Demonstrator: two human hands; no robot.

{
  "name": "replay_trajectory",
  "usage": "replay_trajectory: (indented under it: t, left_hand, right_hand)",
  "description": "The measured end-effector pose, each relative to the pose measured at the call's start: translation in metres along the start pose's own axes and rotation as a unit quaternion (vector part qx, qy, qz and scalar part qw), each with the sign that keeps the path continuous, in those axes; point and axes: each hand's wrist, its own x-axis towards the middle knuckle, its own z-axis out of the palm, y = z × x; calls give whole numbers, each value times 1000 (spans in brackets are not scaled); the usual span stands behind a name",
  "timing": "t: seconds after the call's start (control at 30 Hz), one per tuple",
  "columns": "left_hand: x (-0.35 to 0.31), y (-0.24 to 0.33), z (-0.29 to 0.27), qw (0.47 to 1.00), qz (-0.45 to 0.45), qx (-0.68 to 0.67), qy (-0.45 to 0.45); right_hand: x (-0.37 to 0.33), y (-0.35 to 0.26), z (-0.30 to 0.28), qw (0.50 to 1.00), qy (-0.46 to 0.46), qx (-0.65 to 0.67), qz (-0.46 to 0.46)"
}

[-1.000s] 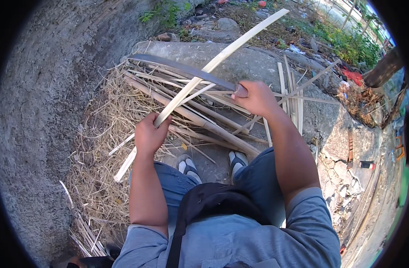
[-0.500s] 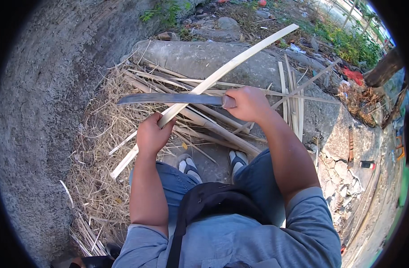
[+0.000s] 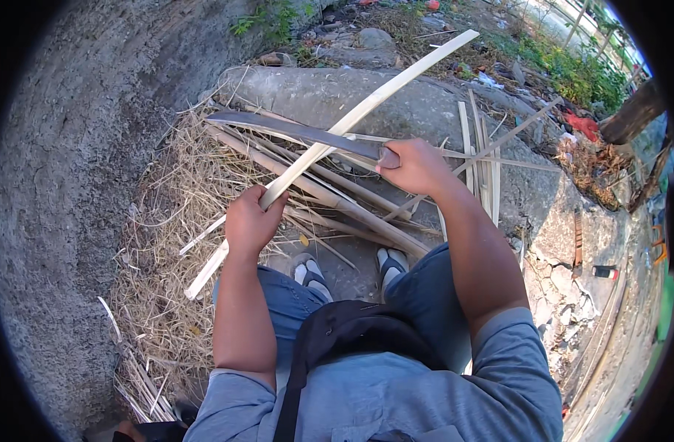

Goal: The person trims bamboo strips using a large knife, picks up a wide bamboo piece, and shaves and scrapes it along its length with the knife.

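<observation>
A long, pale bamboo strip (image 3: 396, 85) slants from lower left to upper right, with my left hand (image 3: 254, 221) closed around its lower part. My right hand (image 3: 418, 168) grips the handle of a machete (image 3: 289, 130). Its dark blade points left and up, crossing the strip ahead of my left hand; whether edge and strip touch I cannot tell. Below both lies a heap of bamboo poles and split lengths (image 3: 351, 210).
Dry shavings (image 3: 167, 295) cover the ground at left beside a rough grey wall (image 3: 64, 184). A concrete slab (image 3: 307, 92) lies beyond the bamboo. More thin strips (image 3: 484, 169) lie crossed at right, near cracked concrete (image 3: 565, 287). My sandalled feet (image 3: 311, 272) stand close to the heap.
The machete's tip has swung upward and the handle has shifted slightly right. The strip's far end has moved a little up and left. My left hand keeps its hold.
</observation>
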Motion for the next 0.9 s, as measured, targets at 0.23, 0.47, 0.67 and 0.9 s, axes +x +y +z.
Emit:
replay_trajectory:
  t: [0.23,0.47,0.67,0.9]
  left_hand:
    - [1,-2,0,1000,10,10,-11]
    - [3,-2,2,1000,-21,-5,-9]
    - [4,-7,7,999,-32,8,-34]
    - [4,-12,12,1000,28,9,-5]
  right_hand:
    - [-1,-9,-2,998,-5,-48,-42]
    - [4,25,2,1000,8,20,13]
    - [1,5,4,999,3,29,24]
    - [1,-3,3,999,-10,-20,-41]
